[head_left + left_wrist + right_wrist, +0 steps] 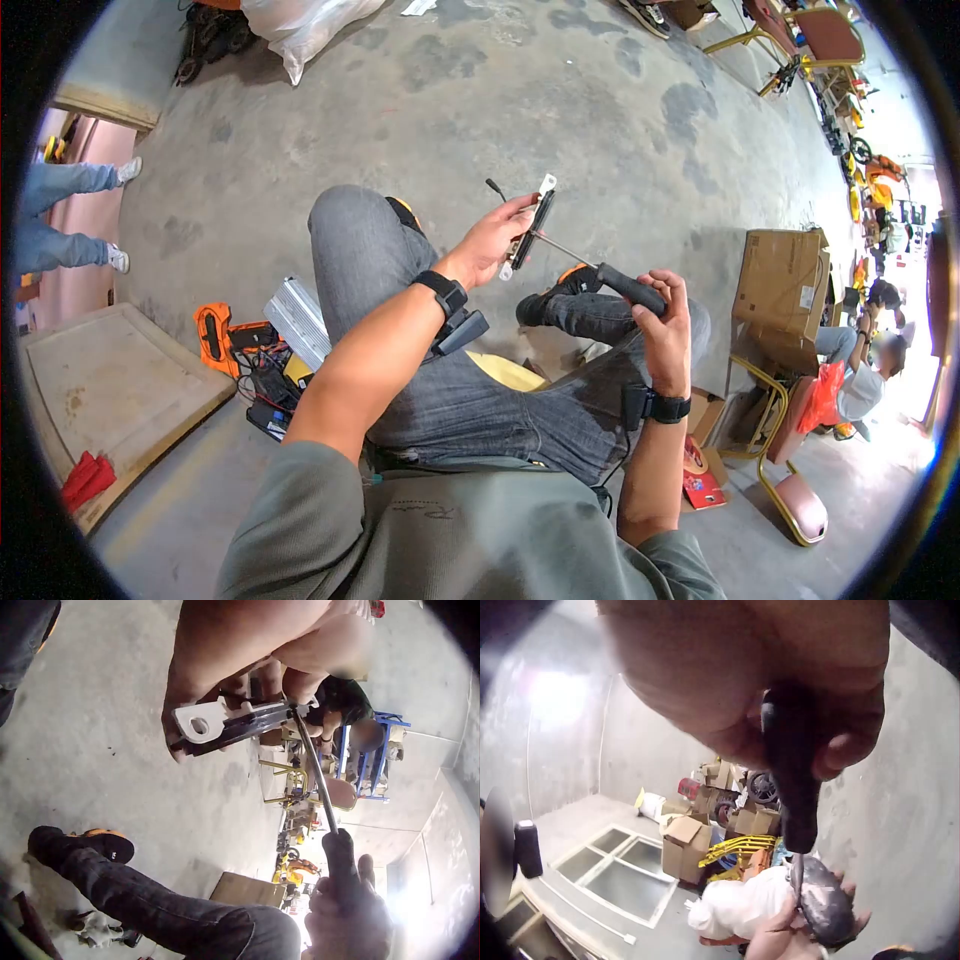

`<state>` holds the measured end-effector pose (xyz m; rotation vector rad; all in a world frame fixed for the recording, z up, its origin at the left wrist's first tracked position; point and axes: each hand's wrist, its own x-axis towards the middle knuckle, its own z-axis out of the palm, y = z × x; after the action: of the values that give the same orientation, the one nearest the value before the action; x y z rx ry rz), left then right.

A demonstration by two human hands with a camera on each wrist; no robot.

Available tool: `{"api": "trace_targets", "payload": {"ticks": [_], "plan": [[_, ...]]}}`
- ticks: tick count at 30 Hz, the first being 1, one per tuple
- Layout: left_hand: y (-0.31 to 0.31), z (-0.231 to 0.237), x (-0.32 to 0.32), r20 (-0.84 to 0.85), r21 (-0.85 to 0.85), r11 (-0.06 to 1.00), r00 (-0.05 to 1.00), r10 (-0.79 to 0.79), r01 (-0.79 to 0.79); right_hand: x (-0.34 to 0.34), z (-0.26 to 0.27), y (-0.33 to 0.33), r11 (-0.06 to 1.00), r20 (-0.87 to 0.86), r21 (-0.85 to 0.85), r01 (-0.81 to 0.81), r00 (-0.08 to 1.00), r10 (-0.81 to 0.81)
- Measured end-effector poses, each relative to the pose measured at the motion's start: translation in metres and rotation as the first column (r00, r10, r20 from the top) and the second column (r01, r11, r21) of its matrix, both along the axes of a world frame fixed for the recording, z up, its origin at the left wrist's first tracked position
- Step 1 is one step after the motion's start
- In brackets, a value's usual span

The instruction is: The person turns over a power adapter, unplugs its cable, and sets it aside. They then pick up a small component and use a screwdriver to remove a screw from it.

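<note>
Step in hand, as judged: screwdriver work on a small part held up in mid-air, likely turning a screw; driving in or backing out, could not tell. Left hand (490, 245) had its fingers pinching a slim black-and-white plastic-looking part (540, 220), at about 1 o'clock from the head view's centre, long axis running 1 to 7 o'clock. White tab with a hole (199, 727) stuck out at the part's 9 o'clock end in the left wrist view. Right hand (665, 325), at 4 o'clock from the part, had its fingers curled round the thick black handle of a screwdriver with a thin metal shaft (565, 245); shaft pointed to 10 o'clock, tip meeting or nearly meeting the part close to the left fingers. Screw head not visible, so seating unconfirmed. Thin black lead (494, 188) showed at 11 o'clock beside the left hand. Silver ribbed metal box (298, 322) sat at 9 o'clock, beyond the knee, apart from the work. Next move, as judged, called for a firm left pinch, tip square in its seat, push along the shaft, then a right-wrist twist. Main risk: tip slipping sideways into the left fingers, since nothing under the part backed it up.
</note>
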<state>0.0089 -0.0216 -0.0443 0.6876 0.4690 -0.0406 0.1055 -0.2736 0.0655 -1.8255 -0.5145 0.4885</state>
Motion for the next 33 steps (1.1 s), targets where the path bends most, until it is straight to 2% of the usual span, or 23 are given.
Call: {"api": "trace_targets", "payload": {"ticks": [1, 3, 4, 5, 7, 9, 11, 12, 13, 15, 16, 18, 19, 21, 22, 23, 25, 26, 27, 29, 31, 33], "plan": [[0.0, -0.002, 0.001, 0.006, 0.0, 1.0, 1.0, -0.003, 0.003, -0.005, 0.009, 0.007, 1.0, 0.002, 0.001, 0.0, 1.0, 0.0], [0.001, -0.003, 0.002, 0.014, 0.003, 1.0, 1.0, -0.006, 0.006, -0.017, 0.033, 0.023, 0.987, -0.149, -0.116, 0.11, 0.981, -0.127], [0.002, -0.001, 0.001, 0.008, 0.004, 1.0, 1.0, -0.011, 0.011, -0.01, 0.037, 0.019, 0.974, -0.317, -0.215, 0.07, 0.938, -0.137], [0.002, 0.001, 0.001, 0.001, 0.005, 1.0, 1.0, -0.017, 0.017, -0.004, 0.036, 0.013, 0.974, -0.316, -0.214, 0.072, 0.938, -0.139], [0.0, 0.0, 0.001, 0.0, 0.013, 1.0, 1.0, -0.015, 0.015, 0.004, 0.029, 0.005, 0.943, -0.306, -0.328, -0.052, 0.95, -0.054], [0.0, -0.001, 0.001, -0.003, 0.02, 1.0, 1.0, -0.009, 0.009, 0.003, 0.017, 0.005, 0.965, -0.272, -0.261, -0.008, 0.96, -0.066], [0.0, -0.002, 0.001, 0.008, 0.014, 1.0, 1.0, 0.005, -0.005, 0.002, 0.008, 0.002, 0.997, 0.085, -0.073, -0.028, 0.996, 0.035], [0.0, -0.001, 0.001, 0.009, 0.012, 1.0, 1.0, 0.005, -0.005, -0.005, 0.01, 0.006, 0.996, -0.13, 0.07, 0.061, 0.99, -0.052], [-0.001, 0.001, 0.001, -0.008, -0.004, 1.0, 1.0, 0.011, -0.011, -0.009, 0.018, 0.013, 0.996, -0.129, 0.069, 0.062, 0.99, -0.052], [-0.001, 0.002, 0.001, -0.022, -0.02, 1.0, 1.0, 0.014, -0.014, -0.014, 0.035, 0.024, 0.986, -0.199, -0.108, 0.125, 0.969, -0.144], [0.0, 0.002, 0.001, -0.033, -0.003, 1.0, 0.999, 0.009, -0.009, -0.008, 0.035, 0.019, 0.986, -0.197, -0.108, 0.126, 0.97, -0.145], [0.0, 0.002, 0.002, -0.041, 0.015, 1.0, 0.999, 0.006, -0.006, 0.01, 0.031, 0.005, 0.95, -0.438, -0.312, -0.023, 0.891, -0.122], [0.0, 0.0, 0.002, -0.026, 0.011, 1.0, 1.0, -0.004, 0.004, 0.009, 0.024, 0.005, 0.95, -0.438, -0.312, -0.028, 0.891, -0.118], [-0.001, -0.001, 0.0, -0.019, 0.002, 1.0, 1.0, -0.011, 0.011, 0.003, 0.014, 0.005, 0.991, -0.247, -0.09, 0.094, 0.962, -0.114], [-0.002, 0.0, 0.0, -0.019, 0.009, 1.0, 1.0, -0.009, 0.009, 0.001, 0.014, 0.007, 0.994, -0.104, -0.06, 0.089, 0.99, -0.095], [-0.001, 0.001, 0.001, -0.018, 0.017, 1.0, 1.0, -0.006, 0.007, -0.003, 0.017, 0.011, 0.994, -0.105, -0.061, 0.089, 0.99, -0.095], [-0.002, 0.003, 0.001, -0.029, 0.009, 1.0, 1.0, -0.002, 0.002, -0.01, 0.028, 0.019, 0.988, -0.22, 0.076, 0.134, 0.969, -0.115], [-0.002, 0.003, 0.001, -0.037, 0.0, 1.0, 0.999, 0.002, -0.002, -0.011, 0.035, 0.022, 0.992, -0.234, -0.011, 0.125, 0.964, -0.124], [-0.001, 0.002, 0.003, -0.035, 0.001, 1.0, 0.999, 0.003, -0.003, -0.006, 0.035, 0.021, 0.992, -0.232, -0.01, 0.124, 0.965, -0.123], [-0.001, -0.002, 0.003, -0.038, 0.044, 0.999, 0.999, -0.02, 0.022, 0.007, 0.034, 0.012, 0.957, -0.416, -0.283, 0.054, 0.893, -0.173], [-0.001, -0.001, 0.003, -0.038, 0.021, 1.0, 0.999, -0.022, 0.023, 0.007, 0.025, 0.009, 0.965, -0.399, -0.256, 0.057, 0.903, -0.16], [-0.002, -0.002, 0.001, -0.04, -0.005, 1.0, 0.999, -0.028, 0.028, 0.001, 0.018, 0.01, 0.989, -0.21, -0.034, 0.141, 0.967, -0.145]]}}
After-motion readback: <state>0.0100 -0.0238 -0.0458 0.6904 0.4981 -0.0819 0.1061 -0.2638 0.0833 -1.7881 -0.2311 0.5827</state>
